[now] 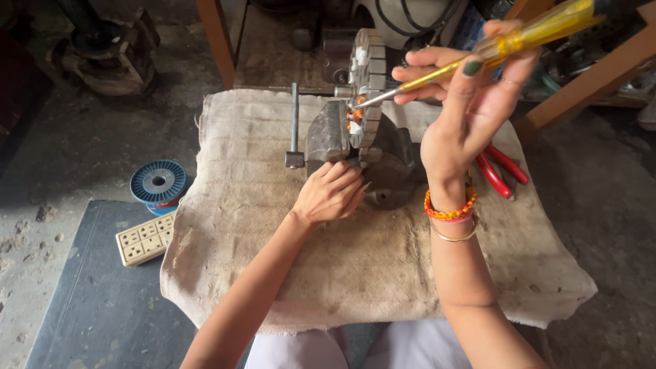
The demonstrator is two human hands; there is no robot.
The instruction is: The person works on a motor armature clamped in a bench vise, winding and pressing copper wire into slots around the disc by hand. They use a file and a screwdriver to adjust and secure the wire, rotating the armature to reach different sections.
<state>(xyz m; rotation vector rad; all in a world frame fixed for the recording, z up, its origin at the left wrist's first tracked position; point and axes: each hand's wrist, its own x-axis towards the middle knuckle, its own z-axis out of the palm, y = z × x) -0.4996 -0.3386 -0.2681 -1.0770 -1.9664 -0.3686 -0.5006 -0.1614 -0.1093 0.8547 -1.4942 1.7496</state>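
Note:
A grey metal bench vise (328, 137) stands on a cloth-covered stool (383, 266) and clamps a round motor stator (367, 89) with copper windings upright in its jaws. My left hand (331, 193) rests against the vise base just below the stator, fingers curled on it. My right hand (471, 102) is raised to the right and grips a yellow-handled screwdriver (506, 44); its metal tip points left into the stator's windings.
Red-handled pliers (502, 171) lie on the cloth right of the vise. A blue wire spool (158, 182) and a beige power strip (145, 238) sit on the floor at left. Wooden frame legs (588, 78) and machine parts crowd the back.

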